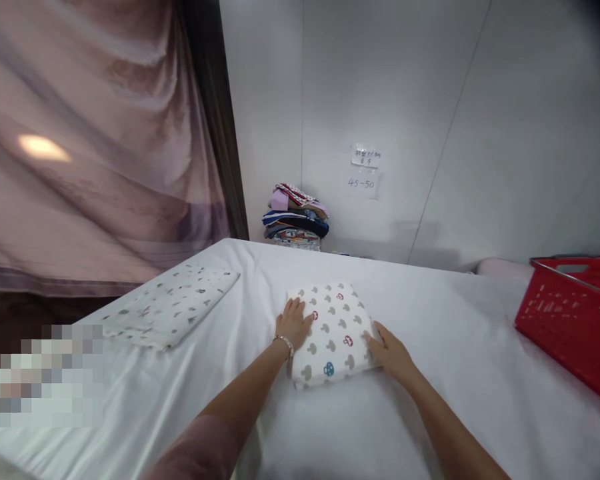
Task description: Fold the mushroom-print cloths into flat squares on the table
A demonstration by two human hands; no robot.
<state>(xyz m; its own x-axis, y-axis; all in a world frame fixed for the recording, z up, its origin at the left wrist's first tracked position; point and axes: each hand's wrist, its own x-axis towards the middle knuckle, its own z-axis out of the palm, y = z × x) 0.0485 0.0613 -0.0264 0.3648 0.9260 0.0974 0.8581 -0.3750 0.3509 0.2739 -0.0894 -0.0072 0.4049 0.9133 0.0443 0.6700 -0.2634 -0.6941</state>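
A thick folded white cloth [336, 333] printed with grey, red and blue mushrooms lies on the white-covered table. My left hand [295, 321], with a beaded bracelet at the wrist, rests flat on its left edge, fingers spread and thumb over the print. At the right edge, my right hand [391, 352] grips the cloth with the thumb on top and the fingers along the side. A second white cloth [175, 303], with small dark plant-like prints, is spread in a flat folded shape further left on the table.
A red plastic basket [570, 320] with a metal handle stands at the right. Behind the table's far edge rises a stack of folded fabrics [296, 217]. Paper notes [365, 170] hang on the pale wall. A pinkish curtain [95, 147] drapes at the left.
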